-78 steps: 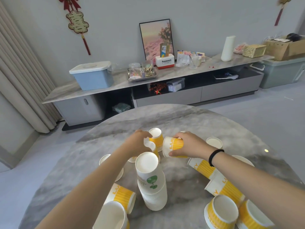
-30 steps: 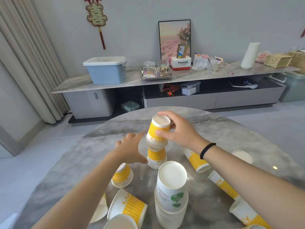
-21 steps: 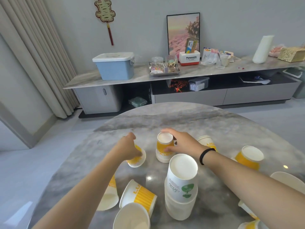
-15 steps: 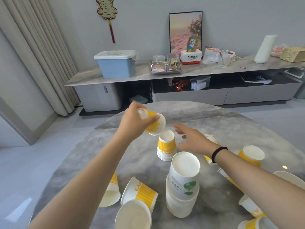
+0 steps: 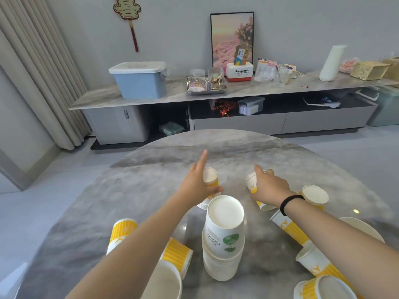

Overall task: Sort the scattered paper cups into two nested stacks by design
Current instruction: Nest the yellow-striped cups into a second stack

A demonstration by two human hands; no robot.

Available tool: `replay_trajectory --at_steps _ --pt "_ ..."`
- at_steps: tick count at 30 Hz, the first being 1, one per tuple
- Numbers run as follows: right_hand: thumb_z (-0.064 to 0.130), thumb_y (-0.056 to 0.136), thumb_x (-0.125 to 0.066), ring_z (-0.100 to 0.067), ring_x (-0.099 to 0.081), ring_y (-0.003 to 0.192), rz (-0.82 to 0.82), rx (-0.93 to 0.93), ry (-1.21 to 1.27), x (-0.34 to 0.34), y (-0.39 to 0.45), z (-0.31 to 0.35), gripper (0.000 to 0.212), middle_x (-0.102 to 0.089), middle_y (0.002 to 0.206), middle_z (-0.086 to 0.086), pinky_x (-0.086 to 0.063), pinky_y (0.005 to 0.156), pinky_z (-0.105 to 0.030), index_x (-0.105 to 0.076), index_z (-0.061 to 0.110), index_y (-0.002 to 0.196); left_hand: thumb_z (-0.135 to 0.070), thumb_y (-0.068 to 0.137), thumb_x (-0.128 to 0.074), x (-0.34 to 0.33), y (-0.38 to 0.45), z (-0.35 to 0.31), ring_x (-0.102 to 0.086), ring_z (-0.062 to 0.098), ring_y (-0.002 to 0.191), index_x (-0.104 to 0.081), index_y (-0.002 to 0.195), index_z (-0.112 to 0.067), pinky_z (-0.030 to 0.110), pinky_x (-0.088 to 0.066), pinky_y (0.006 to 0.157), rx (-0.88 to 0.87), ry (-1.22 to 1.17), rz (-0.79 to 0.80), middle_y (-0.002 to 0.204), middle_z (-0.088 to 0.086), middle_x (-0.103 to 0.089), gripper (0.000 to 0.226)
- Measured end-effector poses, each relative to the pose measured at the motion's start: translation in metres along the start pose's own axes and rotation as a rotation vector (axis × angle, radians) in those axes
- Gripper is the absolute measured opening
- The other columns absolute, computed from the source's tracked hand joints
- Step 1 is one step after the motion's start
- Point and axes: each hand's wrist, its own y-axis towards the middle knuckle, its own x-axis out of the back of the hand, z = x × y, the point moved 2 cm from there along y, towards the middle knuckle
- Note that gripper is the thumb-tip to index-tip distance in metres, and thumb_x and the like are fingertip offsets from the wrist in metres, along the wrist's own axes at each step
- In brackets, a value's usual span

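Observation:
Upside-down white cups with a green tree logo form a nested stack (image 5: 224,236) in the middle of the round marble table (image 5: 151,169). Behind it stands a short stack of upside-down yellow-striped cups (image 5: 210,180). My left hand (image 5: 195,183) wraps around its top cup, thumb on the near side and index finger stretched out. To the right, my right hand (image 5: 269,186) grips a yellow-striped cup (image 5: 251,182) that lies on its side with its mouth facing left. Several more yellow-striped cups lie scattered, one upside down (image 5: 315,195) and one on its side (image 5: 289,227).
More yellow-striped cups lie near the front edge at the left (image 5: 122,233), (image 5: 177,253) and the right (image 5: 319,264), (image 5: 323,288). A white cup mouth (image 5: 166,279) shows under my left arm. A long cabinet (image 5: 237,93) with a blue box stands behind the table.
My left hand has brought its yellow-striped cup down onto the yellow stack. My right hand has moved right and taken hold of a cup lying on its side.

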Motion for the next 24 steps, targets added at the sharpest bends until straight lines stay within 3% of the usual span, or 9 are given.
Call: replay_trajectory --at_steps 3,4,6,8,13,16,19,21,24 --pt "0.023 0.074 -0.067 -0.039 -0.051 0.113 -0.013 0.047 0.18 -0.001 -0.003 -0.001 0.097 -0.036 0.14 -0.016 -0.045 0.086 -0.04 -0.002 0.019 0.147 -0.024 0.062 -0.085 -0.005 0.001 0.013 -0.045 0.024 0.128 -0.003 0.149 -0.022 0.039 -0.035 0.109 0.146 -0.239 0.027 0.14 0.008 -0.043 0.12" --pt "0.021 0.071 -0.069 -0.037 -0.053 0.11 -0.009 0.073 0.271 -0.001 -0.004 0.0 0.099 -0.041 0.136 -0.016 -0.046 0.083 -0.038 -0.004 0.019 0.146 -0.028 0.06 -0.085 -0.008 0.0 0.017 -0.052 0.022 0.116 -0.022 0.145 -0.018 0.04 -0.039 0.105 0.159 -0.239 0.079 0.127 0.005 -0.053 0.106" --pt "0.019 0.069 -0.071 -0.031 -0.056 0.097 -0.001 0.133 0.427 0.002 -0.006 0.004 0.092 -0.048 0.124 -0.014 -0.044 0.074 -0.033 -0.013 0.015 0.14 -0.033 0.062 -0.08 -0.011 -0.002 0.019 -0.056 0.019 0.094 -0.055 0.105 -0.017 0.04 -0.047 0.095 0.149 -0.159 0.132 0.102 0.002 -0.061 0.052" --pt "0.019 0.069 -0.073 -0.027 -0.055 0.1 0.003 0.203 0.498 0.006 -0.007 0.007 0.082 -0.047 0.126 -0.009 -0.045 0.077 -0.033 -0.022 0.016 0.134 -0.035 0.062 -0.075 -0.013 -0.003 0.017 -0.055 0.018 0.087 -0.055 0.082 -0.025 0.038 -0.048 0.089 0.113 -0.129 0.108 0.094 0.001 -0.062 0.031" --pt "0.019 0.071 -0.075 -0.016 -0.052 0.106 0.045 0.357 0.515 0.022 -0.014 0.002 0.077 -0.048 0.124 0.004 -0.045 0.081 -0.025 -0.036 0.029 0.137 -0.031 0.07 -0.078 -0.007 0.003 0.021 -0.047 0.023 0.116 -0.048 0.126 -0.017 0.024 -0.035 0.084 0.079 0.012 0.021 0.119 0.01 -0.054 0.065" --pt "0.021 0.069 -0.077 -0.013 -0.052 0.114 0.088 0.414 0.483 0.023 -0.017 0.0 0.078 -0.05 0.129 0.008 -0.047 0.085 -0.024 -0.038 0.032 0.136 -0.031 0.07 -0.079 -0.001 0.002 0.022 -0.039 0.022 0.125 -0.046 0.132 -0.021 0.024 -0.035 0.092 0.03 0.074 0.083 0.124 0.013 -0.047 0.071" --pt "0.021 0.069 -0.077 -0.007 -0.05 0.119 0.129 0.463 0.462 0.022 -0.017 0.004 0.075 -0.051 0.131 0.013 -0.043 0.094 -0.023 -0.043 0.03 0.134 -0.026 0.069 -0.08 0.005 0.001 0.016 -0.048 0.021 0.115 -0.05 0.132 -0.026 0.022 -0.035 0.096 -0.018 0.107 0.13 0.129 0.008 -0.04 0.069" --pt "0.02 0.07 -0.077 -0.007 -0.052 0.116 0.144 0.482 0.451 0.022 -0.019 0.01 0.067 -0.054 0.127 0.013 -0.043 0.093 -0.022 -0.048 0.03 0.13 -0.021 0.071 -0.079 0.009 -0.001 0.011 -0.05 0.018 0.116 -0.05 0.132 -0.026 0.022 -0.037 0.095 -0.016 0.023 0.17 0.135 0.005 -0.045 0.068" --pt "0.024 0.07 -0.078 -0.012 -0.055 0.112 0.166 0.47 0.539 0.022 -0.022 0.018 0.062 -0.055 0.125 0.009 -0.048 0.093 -0.028 -0.051 0.031 0.126 -0.002 0.079 -0.069 0.018 -0.008 0.001 -0.049 0.018 0.12 -0.039 0.14 -0.014 0.029 -0.04 0.099 0.081 -0.414 0.233 0.138 0.007 -0.048 0.069"
